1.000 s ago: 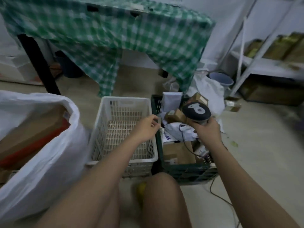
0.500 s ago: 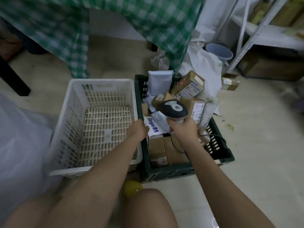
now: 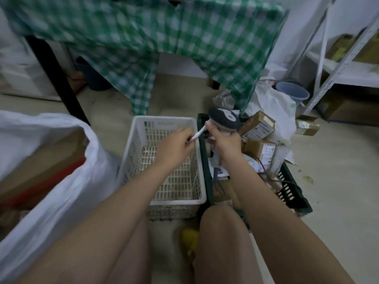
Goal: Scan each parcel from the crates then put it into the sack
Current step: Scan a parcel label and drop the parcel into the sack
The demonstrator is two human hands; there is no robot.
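Head view: we are gripping the scanner (image 3: 223,119) with our right hand (image 3: 223,143), pinching a white parcel (image 3: 198,135) with our left hand (image 3: 174,146), white crate (image 3: 164,124) emptied, green crate (image 3: 295,193) still holding parcels.

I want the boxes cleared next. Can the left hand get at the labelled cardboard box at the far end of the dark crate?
Probably not directly: the left hand pinches a thin white parcel, and the right hand with the scanner sits between it and the box.
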